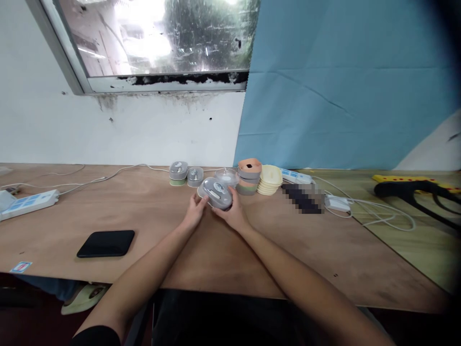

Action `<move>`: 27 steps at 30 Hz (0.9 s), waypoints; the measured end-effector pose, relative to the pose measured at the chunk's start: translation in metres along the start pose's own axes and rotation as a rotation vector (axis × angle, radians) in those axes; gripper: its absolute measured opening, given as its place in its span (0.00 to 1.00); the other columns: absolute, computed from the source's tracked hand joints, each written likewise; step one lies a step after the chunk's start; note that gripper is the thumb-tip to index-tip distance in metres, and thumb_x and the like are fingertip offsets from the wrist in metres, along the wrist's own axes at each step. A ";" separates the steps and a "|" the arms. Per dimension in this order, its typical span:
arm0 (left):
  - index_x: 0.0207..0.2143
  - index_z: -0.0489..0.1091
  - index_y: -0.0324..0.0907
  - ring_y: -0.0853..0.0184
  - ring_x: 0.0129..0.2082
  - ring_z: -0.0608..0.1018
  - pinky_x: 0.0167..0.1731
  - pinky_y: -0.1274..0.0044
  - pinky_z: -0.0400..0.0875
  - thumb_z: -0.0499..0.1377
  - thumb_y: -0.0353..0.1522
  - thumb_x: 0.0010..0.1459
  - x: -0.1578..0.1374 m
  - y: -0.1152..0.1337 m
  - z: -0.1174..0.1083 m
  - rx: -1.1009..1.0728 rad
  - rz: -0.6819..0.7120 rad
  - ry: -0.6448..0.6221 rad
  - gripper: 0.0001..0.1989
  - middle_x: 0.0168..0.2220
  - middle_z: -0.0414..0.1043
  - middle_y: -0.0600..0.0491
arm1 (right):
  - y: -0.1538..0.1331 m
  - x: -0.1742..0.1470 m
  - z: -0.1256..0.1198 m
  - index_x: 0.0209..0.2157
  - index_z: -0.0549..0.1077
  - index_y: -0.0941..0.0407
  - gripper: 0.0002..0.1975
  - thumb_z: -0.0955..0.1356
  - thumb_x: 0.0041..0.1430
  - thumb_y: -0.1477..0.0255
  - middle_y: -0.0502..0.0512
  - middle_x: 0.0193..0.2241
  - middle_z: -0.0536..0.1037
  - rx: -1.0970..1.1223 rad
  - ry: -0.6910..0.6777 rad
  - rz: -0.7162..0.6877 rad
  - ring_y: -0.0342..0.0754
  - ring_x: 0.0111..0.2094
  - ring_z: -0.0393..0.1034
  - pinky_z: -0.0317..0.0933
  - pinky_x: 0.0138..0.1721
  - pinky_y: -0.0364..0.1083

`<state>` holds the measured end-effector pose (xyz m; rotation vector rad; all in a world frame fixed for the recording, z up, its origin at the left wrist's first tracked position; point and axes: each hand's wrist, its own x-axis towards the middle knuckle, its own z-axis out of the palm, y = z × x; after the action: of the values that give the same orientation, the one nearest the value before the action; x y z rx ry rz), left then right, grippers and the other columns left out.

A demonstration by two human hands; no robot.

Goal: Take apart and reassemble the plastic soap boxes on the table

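Observation:
Both hands hold a grey lidded plastic box (217,192) a little above the table, tilted so its top faces me. Its clear-looking lid carries a round label and a pale oblong piece. My left hand (196,209) grips the left corner, thumb on the near edge. My right hand (236,211) wraps the right side; some of its fingers are hidden behind the box. Just behind it are clear plastic lids (227,176). A similar grey box (178,169) rests on a green one (177,182), with another grey box (195,177) beside them.
Right of the lids stand stacked peach, grey and green bowls (249,168) and nested cream trays (270,179). A black phone (106,243) lies front left. Power strips (30,204) and white cables lie at both sides. A white adapter (337,203) sits right, near a blurred dark patch.

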<state>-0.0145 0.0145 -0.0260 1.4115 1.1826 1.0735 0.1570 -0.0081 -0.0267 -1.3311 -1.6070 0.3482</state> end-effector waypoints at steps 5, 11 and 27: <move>0.56 0.60 0.40 0.55 0.51 0.72 0.49 0.67 0.70 0.67 0.42 0.47 -0.011 0.011 0.019 -0.355 0.115 -0.306 0.36 0.53 0.69 0.42 | 0.001 -0.002 0.012 0.63 0.49 0.55 0.45 0.71 0.46 0.66 0.65 0.58 0.59 -0.051 0.046 -0.176 0.59 0.59 0.55 0.55 0.57 0.57; 0.54 0.62 0.39 0.58 0.41 0.78 0.39 0.67 0.75 0.68 0.38 0.45 0.002 0.008 0.019 -0.518 -0.002 -0.260 0.34 0.47 0.73 0.42 | 0.006 0.006 0.018 0.64 0.46 0.54 0.43 0.69 0.50 0.69 0.63 0.57 0.59 -0.108 0.037 -0.276 0.58 0.59 0.54 0.55 0.58 0.57; 0.50 0.65 0.42 0.65 0.39 0.78 0.38 0.76 0.71 0.53 0.43 0.60 0.034 -0.001 0.001 -0.787 -0.183 0.194 0.20 0.39 0.76 0.48 | -0.016 0.087 0.129 0.63 0.49 0.56 0.44 0.71 0.48 0.65 0.66 0.53 0.60 0.015 0.461 0.063 0.58 0.55 0.58 0.57 0.53 0.54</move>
<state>-0.0089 0.0480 -0.0255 0.5900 0.8444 1.3597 0.0513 0.1063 -0.0341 -1.3362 -1.1775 0.0797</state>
